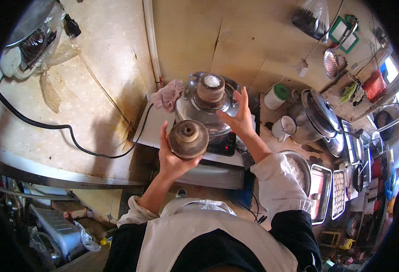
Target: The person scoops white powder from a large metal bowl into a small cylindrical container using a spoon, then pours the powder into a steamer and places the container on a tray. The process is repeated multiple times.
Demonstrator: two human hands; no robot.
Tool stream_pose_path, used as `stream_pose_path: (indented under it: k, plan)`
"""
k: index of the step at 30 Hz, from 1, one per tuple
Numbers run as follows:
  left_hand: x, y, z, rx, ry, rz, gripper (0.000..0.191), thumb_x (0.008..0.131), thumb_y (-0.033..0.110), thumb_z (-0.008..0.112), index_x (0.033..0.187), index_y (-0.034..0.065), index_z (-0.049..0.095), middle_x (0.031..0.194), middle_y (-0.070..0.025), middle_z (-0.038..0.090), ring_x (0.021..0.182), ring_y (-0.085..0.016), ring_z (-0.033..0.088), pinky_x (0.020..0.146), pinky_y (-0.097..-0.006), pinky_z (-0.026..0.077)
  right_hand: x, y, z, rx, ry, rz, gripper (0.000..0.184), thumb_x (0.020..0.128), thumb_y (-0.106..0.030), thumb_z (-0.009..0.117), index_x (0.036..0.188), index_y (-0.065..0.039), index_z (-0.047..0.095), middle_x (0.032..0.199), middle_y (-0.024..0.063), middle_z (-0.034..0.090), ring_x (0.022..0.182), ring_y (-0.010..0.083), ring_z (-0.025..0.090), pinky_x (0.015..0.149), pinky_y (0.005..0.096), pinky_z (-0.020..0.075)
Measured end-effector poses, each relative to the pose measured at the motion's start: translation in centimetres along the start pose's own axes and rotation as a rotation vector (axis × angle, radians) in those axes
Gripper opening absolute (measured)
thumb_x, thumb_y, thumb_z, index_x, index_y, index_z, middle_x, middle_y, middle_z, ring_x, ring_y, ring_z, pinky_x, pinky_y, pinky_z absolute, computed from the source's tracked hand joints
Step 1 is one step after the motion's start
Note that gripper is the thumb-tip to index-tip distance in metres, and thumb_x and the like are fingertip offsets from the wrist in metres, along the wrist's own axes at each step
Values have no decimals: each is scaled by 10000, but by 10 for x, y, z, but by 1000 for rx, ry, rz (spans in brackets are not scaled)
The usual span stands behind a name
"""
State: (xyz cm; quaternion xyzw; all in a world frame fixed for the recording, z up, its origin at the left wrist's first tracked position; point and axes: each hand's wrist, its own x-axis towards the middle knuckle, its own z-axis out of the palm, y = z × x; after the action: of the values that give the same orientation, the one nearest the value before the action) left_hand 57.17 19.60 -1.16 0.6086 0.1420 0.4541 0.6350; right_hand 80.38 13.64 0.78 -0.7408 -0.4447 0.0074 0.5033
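My left hand [175,165] holds a round, turned wooden lid [190,144] with a small holed knob, in front of a shiny metal pot [194,117]. On top of the pot stands a small wooden steamer cylinder [210,95]. White crumbly material [212,81] shows in its open top. My right hand [242,119] is empty, fingers spread, at the right side of the pot and cylinder; whether a fingertip touches the pot I cannot tell. Beneath the pot sits an electric cooktop [223,148] with red lights lit.
A pink cloth [168,95] lies left of the pot. To the right are a green-lidded jar [277,96], a white enamel mug [283,128], a large lidded pot [310,117], a basin of white powdery material [296,170] and metal trays [322,193]. A black cable [66,132] crosses the left side.
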Motion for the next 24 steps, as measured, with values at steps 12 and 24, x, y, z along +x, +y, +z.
stream_pose_path:
  k: [12, 24]
  plan:
    - [-5, 28, -71, 453, 126, 230, 1310, 523, 109, 891, 1484, 45, 2, 1493, -146, 169, 1252, -273, 422, 1042, -399, 377, 62, -8, 62, -129, 119, 80, 1214, 603, -209, 860, 1472, -31, 30, 1280, 216, 489, 1198, 306, 496, 1007, 395, 401]
    - [114, -22, 15, 418, -46, 173, 1164, 607, 196, 890, 1454, 46, 105, 1299, -152, 474, 1192, -264, 511, 1006, -379, 428, -53, -32, -53, 374, 213, -65, 1173, 627, -30, 831, 1482, -49, 30, 1311, 158, 436, 1178, 264, 499, 1022, 376, 396]
